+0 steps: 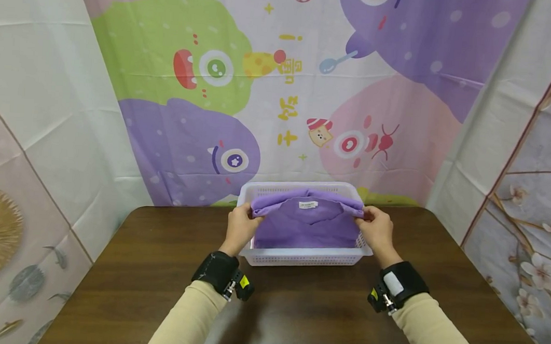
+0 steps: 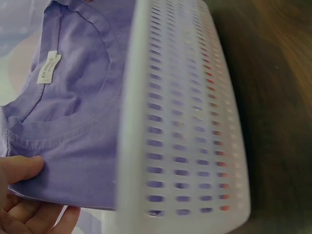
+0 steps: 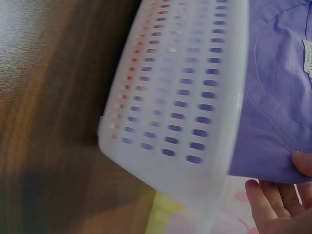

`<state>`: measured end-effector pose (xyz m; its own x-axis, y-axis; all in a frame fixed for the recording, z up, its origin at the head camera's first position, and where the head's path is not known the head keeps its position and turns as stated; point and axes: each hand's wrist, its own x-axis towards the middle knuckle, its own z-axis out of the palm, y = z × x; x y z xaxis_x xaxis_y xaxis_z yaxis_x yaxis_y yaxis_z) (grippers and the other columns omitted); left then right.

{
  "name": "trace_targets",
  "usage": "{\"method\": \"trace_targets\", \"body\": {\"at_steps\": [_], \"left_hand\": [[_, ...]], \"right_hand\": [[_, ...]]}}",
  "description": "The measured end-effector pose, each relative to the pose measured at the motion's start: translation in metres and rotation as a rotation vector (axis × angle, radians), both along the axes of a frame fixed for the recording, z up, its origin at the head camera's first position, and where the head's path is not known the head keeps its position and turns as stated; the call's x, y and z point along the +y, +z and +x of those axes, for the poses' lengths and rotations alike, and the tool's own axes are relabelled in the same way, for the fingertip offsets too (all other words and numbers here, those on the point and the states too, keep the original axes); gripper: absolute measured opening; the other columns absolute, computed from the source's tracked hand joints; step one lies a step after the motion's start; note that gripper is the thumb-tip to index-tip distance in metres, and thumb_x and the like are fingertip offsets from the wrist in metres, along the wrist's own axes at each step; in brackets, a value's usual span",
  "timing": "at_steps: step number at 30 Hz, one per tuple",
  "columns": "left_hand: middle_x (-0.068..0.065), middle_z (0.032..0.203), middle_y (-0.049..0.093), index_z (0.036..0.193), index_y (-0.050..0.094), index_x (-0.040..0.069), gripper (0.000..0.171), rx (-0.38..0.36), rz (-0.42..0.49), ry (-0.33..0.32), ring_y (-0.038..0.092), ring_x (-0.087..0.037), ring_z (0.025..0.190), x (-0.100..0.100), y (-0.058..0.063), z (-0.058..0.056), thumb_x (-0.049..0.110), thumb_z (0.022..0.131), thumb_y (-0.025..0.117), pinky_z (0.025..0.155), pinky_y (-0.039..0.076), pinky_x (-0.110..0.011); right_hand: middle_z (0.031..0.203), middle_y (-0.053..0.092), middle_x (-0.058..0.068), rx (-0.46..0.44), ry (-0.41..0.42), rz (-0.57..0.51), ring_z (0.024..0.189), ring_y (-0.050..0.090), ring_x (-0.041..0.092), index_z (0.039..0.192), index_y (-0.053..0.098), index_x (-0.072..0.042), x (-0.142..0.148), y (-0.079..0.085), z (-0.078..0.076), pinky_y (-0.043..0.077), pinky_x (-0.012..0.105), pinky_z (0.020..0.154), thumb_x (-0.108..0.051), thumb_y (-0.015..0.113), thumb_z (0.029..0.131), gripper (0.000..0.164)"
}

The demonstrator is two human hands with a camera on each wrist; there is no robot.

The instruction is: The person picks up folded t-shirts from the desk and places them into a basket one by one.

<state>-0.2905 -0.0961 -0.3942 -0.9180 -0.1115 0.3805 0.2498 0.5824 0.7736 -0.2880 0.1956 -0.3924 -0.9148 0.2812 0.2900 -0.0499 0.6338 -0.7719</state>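
A folded purple shirt with a white neck label is held between my two hands, its lower part inside a white plastic basket. My left hand pinches the shirt's left upper corner, thumb on the front and fingers behind, as the left wrist view shows. At the opposite corner my right hand pinches the cloth the same way. The neckline faces me, and its upper edge folds back toward the basket's far rim. Through the basket's slots, purple cloth and something red low down show in the right wrist view.
The basket stands near the far edge of a dark brown wooden table. Behind it hangs a curtain with cartoon monsters. Patterned cloths hang at the left and right. Each wrist wears a black strap with a small camera.
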Motion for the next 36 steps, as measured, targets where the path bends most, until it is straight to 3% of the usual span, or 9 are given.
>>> {"method": "trace_targets", "body": {"at_steps": [9,15,19,24,26,29,31,33,36], "left_hand": [[-0.020,0.079,0.071,0.084,0.068,-0.005,0.013,-0.055,-0.042,0.007,0.062,-0.024,0.070,0.000,-0.021,-0.001,0.003,0.075,0.074,0.063,0.048,-0.029],[-0.025,0.103,0.071,0.111,0.064,-0.009,0.034,-0.146,-0.008,0.042,0.068,-0.035,0.096,-0.001,-0.024,-0.001,0.007,0.081,0.071,0.087,0.054,-0.042],[-0.026,0.108,0.070,0.115,0.062,-0.010,0.038,-0.165,-0.007,0.050,0.069,-0.036,0.099,-0.005,-0.026,-0.001,0.007,0.082,0.071,0.089,0.054,-0.042],[-0.022,0.099,0.073,0.107,0.067,-0.007,0.029,-0.207,-0.134,0.035,0.069,-0.034,0.093,-0.008,-0.022,0.000,0.009,0.083,0.068,0.084,0.055,-0.042],[-0.020,0.094,0.073,0.103,0.069,-0.007,0.026,-0.223,-0.215,0.030,0.069,-0.033,0.089,-0.008,-0.019,0.000,0.009,0.083,0.067,0.080,0.055,-0.041],[-0.016,0.072,0.066,0.078,0.066,-0.008,0.015,-0.250,-0.318,0.025,0.063,-0.028,0.071,-0.008,-0.014,0.001,0.007,0.080,0.064,0.064,0.051,-0.037],[-0.014,0.067,0.062,0.069,0.061,-0.006,0.016,-0.270,-0.376,0.039,0.057,-0.024,0.064,-0.006,-0.013,0.001,0.007,0.079,0.064,0.057,0.047,-0.035],[-0.015,0.067,0.061,0.067,0.058,-0.004,0.015,-0.316,-0.409,0.059,0.053,-0.024,0.062,-0.004,-0.013,0.000,0.006,0.077,0.063,0.055,0.044,-0.035],[-0.022,0.087,0.069,0.084,0.064,-0.007,0.015,-0.399,-0.408,0.100,0.062,-0.029,0.073,0.002,-0.012,0.001,0.006,0.078,0.062,0.061,0.050,-0.038]], "right_hand": [[0.102,0.070,0.026,-0.087,0.038,0.067,0.098,0.062,0.046,0.095,0.067,0.006,-0.004,-0.021,-0.001,0.044,0.050,0.087,-0.010,0.066,0.081,0.021],[0.112,0.068,0.024,-0.146,0.016,0.016,0.111,0.059,0.045,0.115,0.063,0.008,-0.010,-0.021,-0.004,0.043,0.050,0.099,-0.020,0.061,0.089,0.038],[0.112,0.069,0.025,-0.197,0.026,0.023,0.109,0.061,0.043,0.114,0.063,0.008,-0.011,-0.019,-0.004,0.046,0.048,0.097,-0.021,0.062,0.090,0.038],[0.106,0.069,0.027,-0.242,0.081,0.147,0.101,0.062,0.044,0.105,0.065,0.009,-0.012,-0.018,-0.005,0.048,0.048,0.089,-0.020,0.062,0.087,0.034],[0.098,0.069,0.028,-0.269,0.096,0.222,0.094,0.063,0.043,0.095,0.066,0.007,-0.014,-0.017,-0.006,0.050,0.048,0.083,-0.020,0.062,0.084,0.029],[0.089,0.067,0.027,-0.323,0.116,0.331,0.085,0.063,0.041,0.080,0.062,0.007,-0.018,-0.013,-0.007,0.051,0.049,0.076,-0.019,0.063,0.081,0.026],[0.088,0.066,0.028,-0.359,0.137,0.392,0.084,0.063,0.040,0.077,0.060,0.006,-0.023,-0.009,-0.007,0.052,0.050,0.074,-0.019,0.064,0.080,0.026],[0.090,0.066,0.030,-0.382,0.161,0.434,0.083,0.064,0.040,0.077,0.060,0.008,-0.027,-0.006,-0.007,0.052,0.049,0.072,-0.017,0.063,0.079,0.025],[0.094,0.067,0.029,-0.424,0.170,0.464,0.080,0.062,0.036,0.083,0.062,0.008,-0.032,-0.006,-0.010,0.052,0.045,0.068,-0.012,0.060,0.079,0.021]]}}
